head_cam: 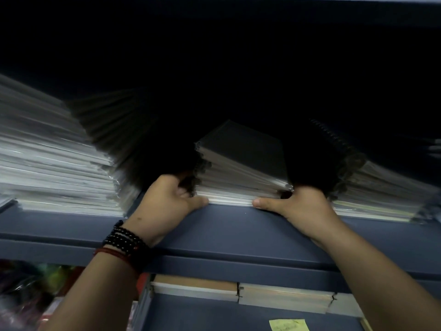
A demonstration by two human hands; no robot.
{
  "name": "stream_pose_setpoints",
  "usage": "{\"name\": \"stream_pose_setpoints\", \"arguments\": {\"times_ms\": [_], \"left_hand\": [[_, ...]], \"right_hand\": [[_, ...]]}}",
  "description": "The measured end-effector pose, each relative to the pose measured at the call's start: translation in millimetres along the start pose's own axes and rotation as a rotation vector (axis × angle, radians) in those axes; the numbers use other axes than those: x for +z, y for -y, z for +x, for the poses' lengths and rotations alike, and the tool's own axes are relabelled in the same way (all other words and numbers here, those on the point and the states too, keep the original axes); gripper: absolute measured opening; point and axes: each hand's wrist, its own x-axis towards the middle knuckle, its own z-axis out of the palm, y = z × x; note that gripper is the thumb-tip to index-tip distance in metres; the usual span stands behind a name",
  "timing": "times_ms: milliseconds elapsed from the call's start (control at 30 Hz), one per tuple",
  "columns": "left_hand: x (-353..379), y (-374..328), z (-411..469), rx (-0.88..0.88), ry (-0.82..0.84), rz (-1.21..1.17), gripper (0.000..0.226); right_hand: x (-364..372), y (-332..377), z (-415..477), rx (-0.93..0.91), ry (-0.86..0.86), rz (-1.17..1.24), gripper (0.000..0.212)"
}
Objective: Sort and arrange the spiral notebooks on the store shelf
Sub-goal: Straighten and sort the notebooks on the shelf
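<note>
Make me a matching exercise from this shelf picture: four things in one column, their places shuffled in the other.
1. middle notebook stack
2. yellow sticky note
3. beaded bracelets
4. tall notebook stack

A. round the wrist of the left hand
B. far left of the upper shelf
C. gripped between the left hand and right hand
D. on the lower shelf

Pairs: 1-C, 2-D, 3-A, 4-B

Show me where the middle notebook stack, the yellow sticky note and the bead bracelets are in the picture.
middle notebook stack point(245, 149), head view, on the dark top cover.
yellow sticky note point(288, 325), head view, on its middle.
bead bracelets point(124, 237), head view, on the black beads at the left wrist.
</note>
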Motion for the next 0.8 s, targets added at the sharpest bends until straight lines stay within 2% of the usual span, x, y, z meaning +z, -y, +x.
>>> {"name": "stream_pose_setpoints", "arguments": {"times_ms": [67,167,300,467,633,800], "left_hand": [[-0.7,-0.9,-1.2,0.002,0.05,-0.073,0.058],[-1.3,-2.4,1.3,0.03,0.092,-0.157,0.063],[3.4,-2.7,3.7,0.074,0.098,-0.186,0.062],[6.4,-3.5,2.4,0.059,0.126,-0.102,0.06],[11.8,-4.5,0.1,0.032,0.025,0.019,0.047],[15.8,-16.1,-6.2,0.122,-0.02,0.03,0.075]], "right_hand": [[-1.5,0.8,0.8,0.039,0.052,0.061,0.036],[-1.7,-2.8,4.9,0.086,0.05,0.208,0.026],[1.9,-9.8,9.1,0.039,0.009,0.278,0.036],[1.9,-9.5,11.6,0.053,0.049,0.253,0.027],[3.4,-6.8,6.9,0.082,0.001,0.281,0.028],[0.2,-3.7,4.9,0.063,0.022,0.366,0.024]]}}
